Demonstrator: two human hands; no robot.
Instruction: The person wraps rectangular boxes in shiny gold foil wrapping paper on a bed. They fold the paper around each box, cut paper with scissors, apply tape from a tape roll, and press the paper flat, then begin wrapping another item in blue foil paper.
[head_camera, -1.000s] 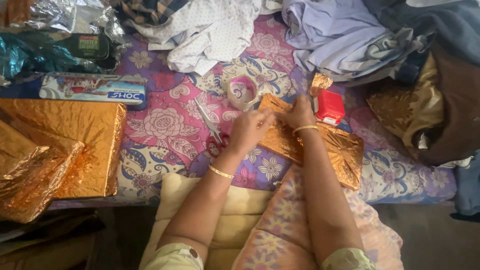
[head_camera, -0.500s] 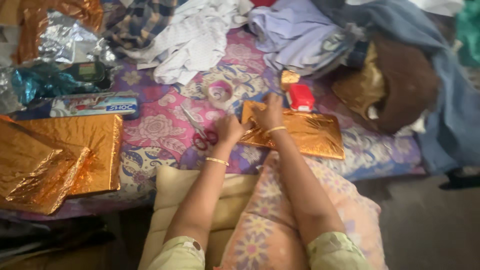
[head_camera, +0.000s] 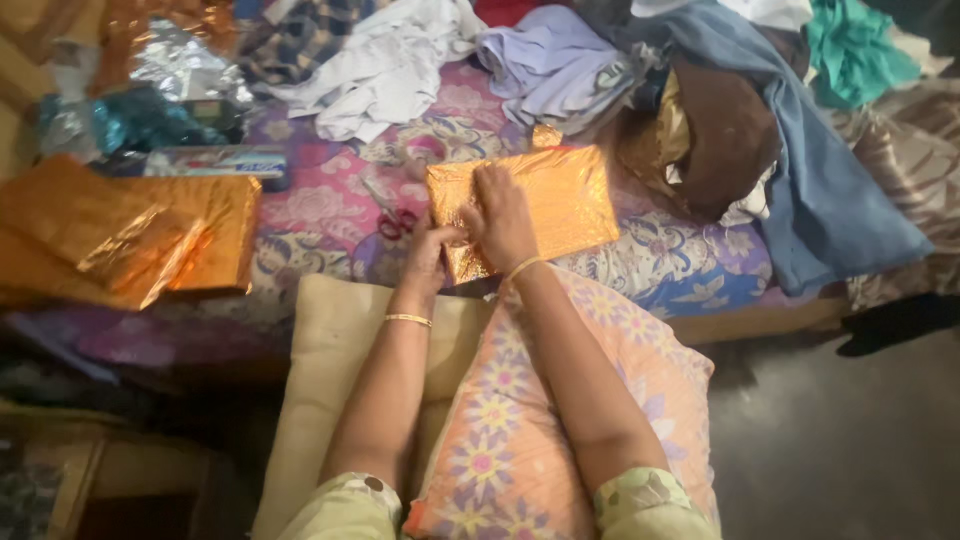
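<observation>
A flat parcel wrapped in shiny orange foil paper (head_camera: 545, 200) lies on the floral bedsheet (head_camera: 320, 205) in front of me. My right hand (head_camera: 498, 215) presses down flat on the parcel's near left part. My left hand (head_camera: 428, 252) pinches the parcel's left near edge with its fingertips. Red-handled scissors (head_camera: 393, 218) lie just left of the hands. A roll of clear tape (head_camera: 420, 152) sits beyond them on the sheet.
Two more orange-wrapped parcels (head_camera: 130, 235) lie at the left, with a long flat box (head_camera: 215, 162) and crumpled foil (head_camera: 150, 110) behind. Heaps of clothes (head_camera: 720, 110) cover the back and right. Two cushions, beige (head_camera: 330, 390) and pink floral (head_camera: 540, 420), lie under my forearms.
The view has swung left and down, so the parcel sits further right. Both hands have slid to the parcel's left near edge. The red box behind it is hidden now.
</observation>
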